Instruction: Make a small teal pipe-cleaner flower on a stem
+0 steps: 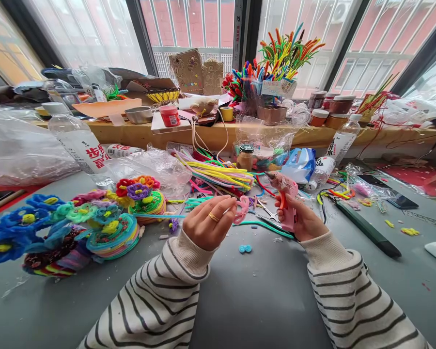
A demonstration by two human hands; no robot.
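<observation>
- Nearest us: small light-blue coiled pc (244, 249) on grey desk (254, 300), just this side of the hands & touching neither; looks shaped, apart from anything else.
- L hand (207, 220): fingertips pinch pink bent pc (241, 210), held up over desk, approx. mid-view, between the two hands. Loops formed, so we judge it partly shaped; can't tell if any glue is on it.
- R hand (305, 218): wrapped round pink glue gun (289, 186), fingers by orange trigger (283, 199); can't tell if it's squeezed. Nozzle tip up & away from pink pc, no contact, so we'd call gluing of this pc not under way right now.
- To our L: blue flowers (29, 218) w/ yellow centres & round striped coil (119, 237) topped w/ flowers; these look done, or nearly.
- Just beyond hands: scissors (271, 212), partly hidden, lying apart from both hands.
- Further: bundle of fuzzy strips (221, 174), mostly yellow & pink, straight & unworked, so we note plenty of stock left. Lidded jar (245, 156) just beside it.
- Far: window ledge (199, 132) w/ pot of coloured stems (272, 115); can't tell if those count as finished work.
</observation>
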